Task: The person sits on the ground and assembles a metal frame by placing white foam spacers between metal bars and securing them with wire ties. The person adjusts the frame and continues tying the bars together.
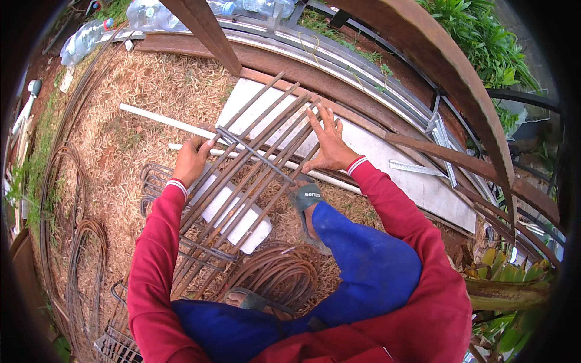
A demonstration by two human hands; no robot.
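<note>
Several long rusty steel rods (264, 154) lie side by side on a slant in front of me. Across them sits a narrow bent steel stirrup (257, 155). My left hand (192, 158) is closed at the stirrup's left end, thumb and fingers pinched there. At the right side of the rods my right hand (330, 142) has its fingers spread, with the thumb and fingertips close to the outermost rod; contact is hard to make out. A second stirrup (209, 249) crosses the rods lower down, nearer my legs. A white block (257, 236) lies beneath the rods.
A coil of rusty wire (290, 272) rests by my feet. More bent stirrups (154, 181) lie to the left. White pipes (158, 120) and a white board (423, 187) lie beyond the rods. Rusty beams (448, 54) rise at the right. Plastic bottles (148, 15) lie at the far left.
</note>
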